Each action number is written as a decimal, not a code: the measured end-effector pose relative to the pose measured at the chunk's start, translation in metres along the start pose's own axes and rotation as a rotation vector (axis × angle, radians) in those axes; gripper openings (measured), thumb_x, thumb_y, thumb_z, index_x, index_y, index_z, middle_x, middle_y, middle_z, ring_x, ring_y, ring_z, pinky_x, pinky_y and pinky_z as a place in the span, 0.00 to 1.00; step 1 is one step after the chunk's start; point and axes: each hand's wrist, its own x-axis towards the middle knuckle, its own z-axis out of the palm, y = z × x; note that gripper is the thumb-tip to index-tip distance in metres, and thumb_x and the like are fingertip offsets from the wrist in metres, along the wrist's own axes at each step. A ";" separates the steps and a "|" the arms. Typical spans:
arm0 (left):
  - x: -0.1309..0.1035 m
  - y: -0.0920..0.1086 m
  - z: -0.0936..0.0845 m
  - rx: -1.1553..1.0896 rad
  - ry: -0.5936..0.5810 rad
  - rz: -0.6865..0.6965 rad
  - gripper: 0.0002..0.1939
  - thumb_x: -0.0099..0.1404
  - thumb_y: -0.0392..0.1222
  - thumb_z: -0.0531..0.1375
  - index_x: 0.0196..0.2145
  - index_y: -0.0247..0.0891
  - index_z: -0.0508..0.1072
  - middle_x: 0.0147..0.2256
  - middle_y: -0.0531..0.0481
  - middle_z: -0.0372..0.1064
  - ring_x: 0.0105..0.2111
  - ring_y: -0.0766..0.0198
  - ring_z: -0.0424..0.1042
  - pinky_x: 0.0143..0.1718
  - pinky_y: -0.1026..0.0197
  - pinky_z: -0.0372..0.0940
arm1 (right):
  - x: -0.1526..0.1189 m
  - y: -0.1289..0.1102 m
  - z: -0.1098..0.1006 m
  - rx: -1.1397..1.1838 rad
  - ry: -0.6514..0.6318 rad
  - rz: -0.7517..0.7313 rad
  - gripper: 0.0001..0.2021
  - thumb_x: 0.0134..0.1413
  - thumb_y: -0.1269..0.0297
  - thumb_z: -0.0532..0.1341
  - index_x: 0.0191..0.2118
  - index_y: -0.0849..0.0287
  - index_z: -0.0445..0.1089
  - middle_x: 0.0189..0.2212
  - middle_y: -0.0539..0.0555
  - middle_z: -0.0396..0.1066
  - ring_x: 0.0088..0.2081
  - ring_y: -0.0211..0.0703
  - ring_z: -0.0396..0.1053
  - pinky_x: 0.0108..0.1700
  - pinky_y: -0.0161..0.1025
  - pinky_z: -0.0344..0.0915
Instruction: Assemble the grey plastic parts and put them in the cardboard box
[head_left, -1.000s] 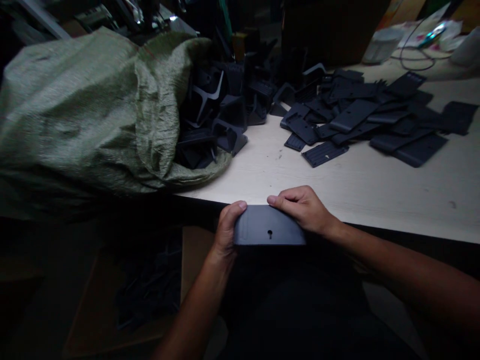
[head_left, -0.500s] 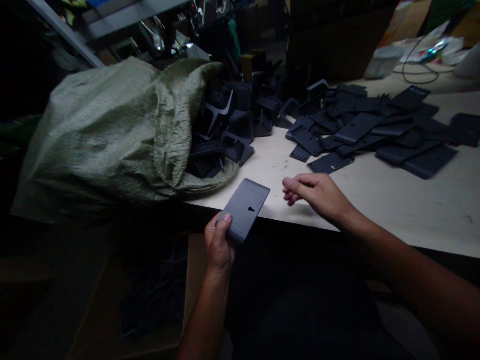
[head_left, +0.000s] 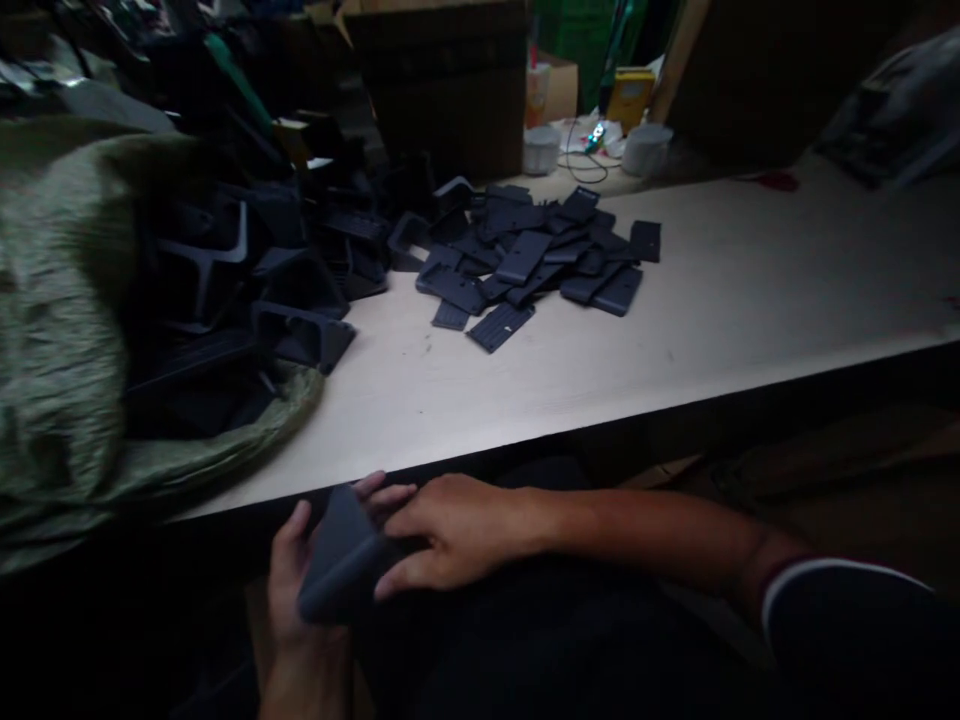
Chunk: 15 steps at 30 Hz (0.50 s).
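Note:
A dark grey plastic part point(head_left: 341, 555) with a bent, angular shape is held low in front of the table's front edge. My left hand point(head_left: 286, 595) is wrapped around it from the left, thumb up along its side and fingertips showing behind it. From the right, my right hand point(head_left: 454, 530) reaches to the part's right end, with thumb and fingers on either side of it. Shadow hides the underside of the part and the exact contact of the right fingers.
Flat dark plastic pieces point(head_left: 525, 255) lie piled on the pale table point(head_left: 720, 300). At left, a green woven sack point(head_left: 56, 330) spills angular dark brackets point(head_left: 300, 285). Behind stand a cardboard box point(head_left: 450, 90), clear tubs point(head_left: 540, 150) and a thin cable point(head_left: 581, 172).
The view has swung right. My left hand has lowered and tilted the part, so its angled side now shows. My right hand has come from above the table to the part.

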 end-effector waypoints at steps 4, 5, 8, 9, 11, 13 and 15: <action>-0.007 -0.002 0.028 -0.029 0.085 -0.046 0.09 0.61 0.42 0.59 0.35 0.40 0.79 0.30 0.50 0.78 0.37 0.54 0.80 0.46 0.51 0.79 | -0.007 0.009 0.016 0.210 0.037 0.074 0.19 0.59 0.47 0.71 0.33 0.60 0.71 0.28 0.46 0.65 0.31 0.35 0.64 0.34 0.32 0.59; -0.010 -0.002 0.036 -0.028 0.087 -0.014 0.08 0.62 0.40 0.58 0.32 0.41 0.78 0.28 0.52 0.76 0.36 0.55 0.79 0.48 0.51 0.79 | -0.008 0.011 0.021 0.307 0.070 0.082 0.20 0.60 0.47 0.70 0.33 0.60 0.70 0.29 0.46 0.65 0.32 0.35 0.64 0.35 0.31 0.60; -0.018 -0.004 0.051 0.029 0.070 0.121 0.16 0.65 0.34 0.52 0.27 0.44 0.76 0.26 0.57 0.75 0.38 0.59 0.77 0.54 0.52 0.77 | -0.009 0.014 0.030 0.520 0.210 0.059 0.18 0.63 0.48 0.68 0.35 0.59 0.70 0.32 0.47 0.65 0.36 0.36 0.66 0.37 0.31 0.63; -0.021 -0.004 0.055 0.071 0.081 0.198 0.18 0.64 0.31 0.50 0.25 0.45 0.76 0.27 0.59 0.76 0.38 0.59 0.77 0.54 0.51 0.76 | -0.010 0.013 0.032 0.559 0.261 0.048 0.18 0.63 0.49 0.68 0.35 0.59 0.70 0.32 0.47 0.65 0.37 0.37 0.66 0.38 0.31 0.63; -0.026 -0.004 0.059 0.157 0.092 0.385 0.20 0.62 0.29 0.51 0.21 0.46 0.75 0.30 0.66 0.78 0.38 0.58 0.77 0.53 0.48 0.76 | -0.010 0.012 0.031 0.598 0.331 0.034 0.18 0.60 0.49 0.71 0.35 0.59 0.71 0.33 0.47 0.66 0.39 0.38 0.67 0.41 0.31 0.64; -0.029 -0.003 0.064 0.218 0.072 0.477 0.17 0.59 0.30 0.53 0.20 0.47 0.74 0.31 0.69 0.79 0.39 0.55 0.77 0.56 0.43 0.74 | -0.011 0.008 0.026 0.609 0.338 0.025 0.19 0.56 0.46 0.73 0.35 0.59 0.73 0.33 0.47 0.68 0.41 0.40 0.69 0.42 0.31 0.66; -0.030 -0.001 0.072 0.203 0.068 0.465 0.12 0.58 0.34 0.56 0.23 0.47 0.75 0.30 0.65 0.78 0.41 0.54 0.76 0.62 0.40 0.70 | -0.015 0.004 0.018 0.615 0.311 0.016 0.20 0.55 0.45 0.73 0.37 0.59 0.75 0.34 0.47 0.71 0.42 0.40 0.70 0.42 0.30 0.67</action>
